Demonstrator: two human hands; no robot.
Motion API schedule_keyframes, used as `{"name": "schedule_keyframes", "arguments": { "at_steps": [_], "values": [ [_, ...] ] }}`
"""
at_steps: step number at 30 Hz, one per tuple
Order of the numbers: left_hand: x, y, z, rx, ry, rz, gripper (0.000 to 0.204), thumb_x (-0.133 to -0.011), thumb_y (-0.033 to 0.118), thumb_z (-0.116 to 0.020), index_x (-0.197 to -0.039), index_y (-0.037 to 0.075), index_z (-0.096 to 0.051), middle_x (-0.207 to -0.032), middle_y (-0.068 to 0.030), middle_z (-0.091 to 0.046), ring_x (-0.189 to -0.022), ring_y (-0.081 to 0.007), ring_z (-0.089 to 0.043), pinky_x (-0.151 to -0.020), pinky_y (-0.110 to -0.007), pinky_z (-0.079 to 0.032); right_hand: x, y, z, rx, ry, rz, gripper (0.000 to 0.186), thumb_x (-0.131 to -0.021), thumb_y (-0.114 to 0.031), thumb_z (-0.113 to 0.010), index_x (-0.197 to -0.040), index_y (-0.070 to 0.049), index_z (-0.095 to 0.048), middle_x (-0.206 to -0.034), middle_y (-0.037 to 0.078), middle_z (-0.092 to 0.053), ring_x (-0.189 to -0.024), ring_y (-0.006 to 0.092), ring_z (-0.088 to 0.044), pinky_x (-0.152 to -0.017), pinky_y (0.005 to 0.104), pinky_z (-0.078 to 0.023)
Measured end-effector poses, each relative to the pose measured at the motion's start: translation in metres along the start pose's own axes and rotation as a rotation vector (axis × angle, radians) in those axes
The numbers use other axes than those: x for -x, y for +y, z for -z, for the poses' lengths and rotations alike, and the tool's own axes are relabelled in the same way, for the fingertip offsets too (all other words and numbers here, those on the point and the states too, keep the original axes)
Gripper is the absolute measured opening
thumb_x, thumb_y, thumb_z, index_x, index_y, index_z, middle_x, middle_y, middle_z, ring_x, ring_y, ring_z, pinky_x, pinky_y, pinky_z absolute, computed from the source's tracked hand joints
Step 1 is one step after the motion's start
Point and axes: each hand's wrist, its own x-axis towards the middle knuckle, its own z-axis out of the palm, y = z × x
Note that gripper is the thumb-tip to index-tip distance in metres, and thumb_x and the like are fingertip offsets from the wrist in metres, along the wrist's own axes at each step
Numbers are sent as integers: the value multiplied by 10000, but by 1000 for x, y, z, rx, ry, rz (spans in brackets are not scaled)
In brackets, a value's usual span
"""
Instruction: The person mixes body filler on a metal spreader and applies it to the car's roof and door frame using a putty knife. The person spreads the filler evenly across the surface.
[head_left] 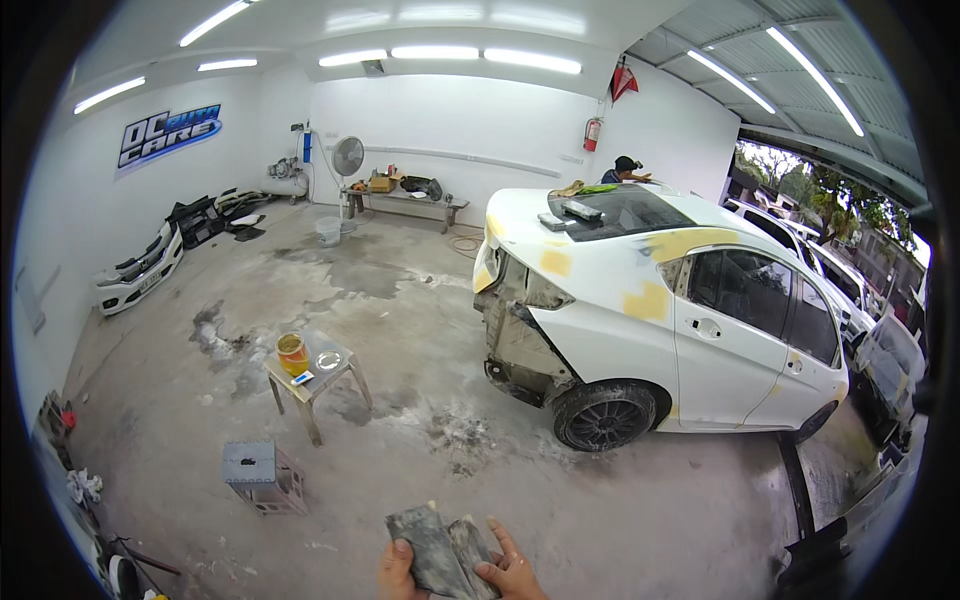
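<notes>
At the lower edge, my left hand grips a dusty dark grey piece of sandpaper, thumb on its face. My right hand holds a narrower grey piece of sandpaper, thumb across it and forefinger stretched out. The two pieces touch or overlap; whether a block is inside either one cannot be seen. Ahead to the right stands a white car with yellowish filler patches and its rear bumper off. Two grey blocks rest at its rear window.
Left of centre, a small table bears a yellow tin and a round lid. Nearer stands a grey step stool. Bumpers lie by the left wall. A fan and bench are behind. Another person is beyond the car.
</notes>
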Motion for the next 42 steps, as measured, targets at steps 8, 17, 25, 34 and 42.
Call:
{"name": "schedule_keyframes", "arguments": {
  "at_steps": [8,17,25,34,42],
  "values": [
    [-83,82,85,68,157,-40,590,-989,479,-634,-1410,76,-538,-1305,-110,-639,-1099,-201,-639,-980,-358,-506,-173,35,-5,-906,-611,-494,778,-988,-719,-381,-1266,-8,-529,-862,40,-496,-467,68,-365,-499,244,-303],
    [-293,129,70,-356,606,-129,550,-1047,364,-577,-1424,-30,-508,-1374,-135,-594,-1234,-245,-588,-1048,-396,-484,-350,58,-113,-667,-424,-401,517,-1069,-470,-386,-1499,-196,-475,-1225,74,-683,-1033,228,-650,-743,397,-534],
    [-395,225,90,-289,729,-164,511,-1047,324,-573,-1415,-27,-521,-1365,-144,-593,-1215,-268,-593,-1050,-413,-483,-513,-47,-141,276,-335,-385,327,-1021,-313,-644,-1117,-5,-705,-949,95,-655,-900,191,-649,-736,306,-520],
    [-514,297,170,-179,478,-102,490,-1039,333,-573,-1386,-13,-555,-1287,-125,-644,-1146,-277,-630,-1020,-436,-503,-616,-28,-253,-77,-269,-391,535,-987,-185,-693,-1437,-4,-466,-1158,93,-624,-1043,195,-625,-935,344,-524],
    [-615,399,229,-28,202,-56,477,-1035,394,-581,-1266,-23,-574,-1161,-148,-685,-1016,-277,-691,-914,-449,-567,-686,-23,-372,91,-224,-238,426,-976,-166,-703,-1342,-4,-558,-1045,72,-674,-867,120,-631,-814,280,-514]
  ]
}}
